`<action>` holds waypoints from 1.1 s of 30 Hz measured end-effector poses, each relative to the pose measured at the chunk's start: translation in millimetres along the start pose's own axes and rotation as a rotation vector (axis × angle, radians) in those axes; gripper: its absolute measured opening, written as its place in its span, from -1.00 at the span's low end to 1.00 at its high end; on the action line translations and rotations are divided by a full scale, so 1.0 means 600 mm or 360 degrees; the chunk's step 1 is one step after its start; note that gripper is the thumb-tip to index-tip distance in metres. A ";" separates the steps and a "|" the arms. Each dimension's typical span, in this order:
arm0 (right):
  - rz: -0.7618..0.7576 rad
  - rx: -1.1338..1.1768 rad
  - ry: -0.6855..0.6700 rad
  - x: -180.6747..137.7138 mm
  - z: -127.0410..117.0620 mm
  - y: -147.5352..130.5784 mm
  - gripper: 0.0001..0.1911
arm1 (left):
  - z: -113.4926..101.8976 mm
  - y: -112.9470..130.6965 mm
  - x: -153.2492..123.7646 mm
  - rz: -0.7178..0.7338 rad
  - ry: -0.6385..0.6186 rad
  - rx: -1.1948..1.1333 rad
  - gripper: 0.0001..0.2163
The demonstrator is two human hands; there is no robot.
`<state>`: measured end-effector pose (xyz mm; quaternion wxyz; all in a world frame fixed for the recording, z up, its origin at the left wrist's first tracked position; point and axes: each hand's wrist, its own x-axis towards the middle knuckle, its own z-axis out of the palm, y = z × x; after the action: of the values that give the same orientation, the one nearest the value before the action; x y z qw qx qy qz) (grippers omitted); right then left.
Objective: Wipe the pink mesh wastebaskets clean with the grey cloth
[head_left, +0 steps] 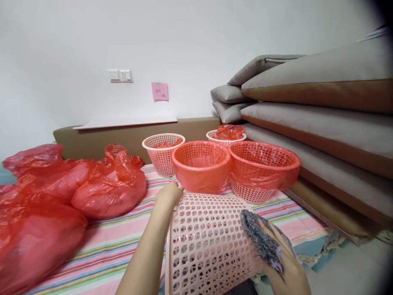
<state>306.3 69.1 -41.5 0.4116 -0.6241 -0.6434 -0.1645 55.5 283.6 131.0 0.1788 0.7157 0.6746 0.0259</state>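
A pale pink plastic mesh basket lies tilted on its side in front of me, its base pointing away. My left hand grips the far base edge of this basket, fingers curled over it. My right hand presses a grey cloth flat against the basket's right wall, fingers stretched over the cloth.
Several pink baskets lined with red plastic bags stand beyond on a striped pink mat. Bulging red plastic bags pile at the left. Stacked grey and brown cushions fill the right. A low brown ledge runs along the white wall.
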 end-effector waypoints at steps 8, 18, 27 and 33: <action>-0.0841 0.0234 0.0155 0.009 0.110 -0.217 -0.58 | -0.008 -0.003 0.000 -0.0061 -0.0008 0.0090 -0.68; 0.0048 0.0139 0.0022 -0.046 0.029 -0.038 -0.36 | -0.002 -0.003 0.026 -0.0035 -0.0050 0.0091 -0.68; -0.0777 0.0136 0.0210 -0.017 0.106 -0.186 -0.64 | -0.007 -0.004 0.028 -0.0071 -0.0054 0.0111 -0.68; -0.0822 0.0209 0.0167 -0.019 0.096 -0.189 -0.68 | -0.008 -0.007 0.029 -0.0026 -0.0066 0.0098 -0.68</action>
<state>179.7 84.0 -50.6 0.4283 -0.4020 -0.7683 -0.2542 51.5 301.9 130.6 0.1709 0.7157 0.6771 -0.0113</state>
